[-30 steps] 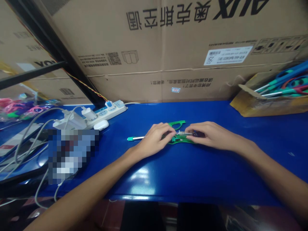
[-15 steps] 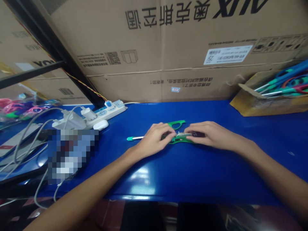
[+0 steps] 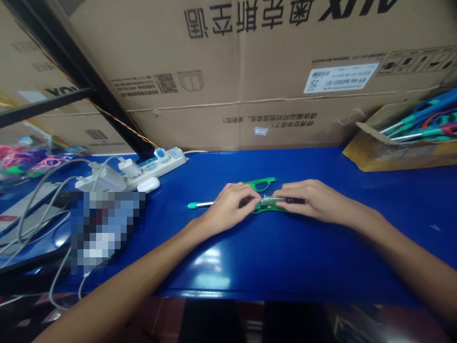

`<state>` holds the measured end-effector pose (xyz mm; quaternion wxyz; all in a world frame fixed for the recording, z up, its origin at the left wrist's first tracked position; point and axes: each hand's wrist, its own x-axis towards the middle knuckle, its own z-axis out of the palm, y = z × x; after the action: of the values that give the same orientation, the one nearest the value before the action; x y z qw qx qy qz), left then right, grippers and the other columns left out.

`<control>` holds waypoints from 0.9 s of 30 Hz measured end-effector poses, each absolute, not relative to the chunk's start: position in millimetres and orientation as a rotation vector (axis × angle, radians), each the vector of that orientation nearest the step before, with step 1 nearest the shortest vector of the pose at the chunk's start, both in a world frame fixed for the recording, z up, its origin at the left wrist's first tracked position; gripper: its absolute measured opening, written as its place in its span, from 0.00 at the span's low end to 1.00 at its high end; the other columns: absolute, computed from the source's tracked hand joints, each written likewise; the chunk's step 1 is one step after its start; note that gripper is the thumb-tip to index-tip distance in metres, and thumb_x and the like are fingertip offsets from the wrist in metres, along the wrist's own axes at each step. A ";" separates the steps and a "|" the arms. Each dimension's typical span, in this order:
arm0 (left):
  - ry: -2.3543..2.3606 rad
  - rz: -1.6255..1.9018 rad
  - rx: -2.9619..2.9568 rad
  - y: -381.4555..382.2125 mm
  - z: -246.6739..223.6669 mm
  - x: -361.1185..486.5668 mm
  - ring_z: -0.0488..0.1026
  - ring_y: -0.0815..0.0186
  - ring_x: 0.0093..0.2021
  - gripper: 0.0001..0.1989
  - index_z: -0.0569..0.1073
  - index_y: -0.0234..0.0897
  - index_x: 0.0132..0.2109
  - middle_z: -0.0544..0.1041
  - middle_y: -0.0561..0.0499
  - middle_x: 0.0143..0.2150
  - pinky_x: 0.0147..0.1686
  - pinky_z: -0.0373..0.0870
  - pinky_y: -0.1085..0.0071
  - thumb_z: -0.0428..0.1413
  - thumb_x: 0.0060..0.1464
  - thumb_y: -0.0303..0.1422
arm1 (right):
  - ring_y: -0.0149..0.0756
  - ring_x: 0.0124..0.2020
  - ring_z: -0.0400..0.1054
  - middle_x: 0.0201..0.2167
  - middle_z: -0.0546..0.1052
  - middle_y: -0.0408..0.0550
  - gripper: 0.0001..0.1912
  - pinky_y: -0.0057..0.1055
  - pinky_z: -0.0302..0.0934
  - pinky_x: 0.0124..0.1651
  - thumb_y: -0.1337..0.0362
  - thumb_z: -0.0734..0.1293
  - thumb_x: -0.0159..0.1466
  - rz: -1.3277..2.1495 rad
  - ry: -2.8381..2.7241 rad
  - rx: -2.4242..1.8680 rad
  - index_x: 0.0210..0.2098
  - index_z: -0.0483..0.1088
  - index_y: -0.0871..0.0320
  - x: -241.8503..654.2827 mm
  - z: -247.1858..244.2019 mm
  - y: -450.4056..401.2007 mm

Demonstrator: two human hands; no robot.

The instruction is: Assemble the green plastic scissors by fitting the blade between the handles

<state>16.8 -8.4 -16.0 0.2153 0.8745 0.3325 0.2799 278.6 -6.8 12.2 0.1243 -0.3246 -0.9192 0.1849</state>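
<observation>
A green plastic tool with a metal rod, its tip (image 3: 193, 205) teal, lies across the middle of the blue table. My left hand (image 3: 233, 206) is closed on the green tool, thumb and forefinger pinched near its middle. My right hand (image 3: 314, 200) grips a small screwdriver-like tool (image 3: 295, 200) with a clear part and a dark end, pointing left toward my left fingertips. A green looped handle (image 3: 264, 184) shows just behind my hands. The parts between the fingertips are too small to make out.
A white power strip (image 3: 167, 163) with plugs and cables stands at the back left, beside a white earphone case (image 3: 148, 184). An open carton (image 3: 374, 157) of blue and green tools sits at the back right. Large cardboard boxes (image 3: 214, 124) rise behind the blue table (image 3: 285, 257).
Both hands stay in nearly the same place. The fingers of my right hand have shifted slightly on the screwdriver-like tool, and the view has moved a little.
</observation>
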 end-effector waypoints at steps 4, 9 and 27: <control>0.898 0.775 2.435 -8.2 -17.2 16.5 0.74 0.66 0.40 0.06 0.75 0.40 0.42 0.78 0.55 0.37 0.49 0.63 0.64 0.54 0.67 0.33 | 0.36 0.36 0.72 0.40 0.79 0.48 0.19 0.33 0.60 0.38 0.52 0.58 0.74 0.525 -2.718 -0.924 0.52 0.75 0.54 280.1 11.1 -6.5; 0.898 0.779 2.419 -7.4 -18.1 16.4 0.74 0.66 0.41 0.07 0.75 0.39 0.41 0.78 0.55 0.38 0.48 0.62 0.65 0.54 0.67 0.34 | 0.36 0.35 0.72 0.39 0.79 0.48 0.18 0.32 0.60 0.38 0.53 0.58 0.74 0.559 -2.697 -0.910 0.51 0.75 0.54 277.0 10.7 -8.2; 0.849 0.633 2.646 -10.7 -11.3 16.5 0.72 0.65 0.46 0.09 0.75 0.39 0.44 0.79 0.53 0.43 0.49 0.58 0.65 0.50 0.70 0.34 | 0.38 0.41 0.74 0.43 0.80 0.46 0.20 0.33 0.60 0.40 0.52 0.57 0.75 0.562 -2.775 -0.954 0.53 0.74 0.52 275.5 15.1 -12.6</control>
<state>16.5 -10.7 -11.3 0.1453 0.9185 0.2949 0.2196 275.5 -12.6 15.1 0.0769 -0.3185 -0.9260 0.1875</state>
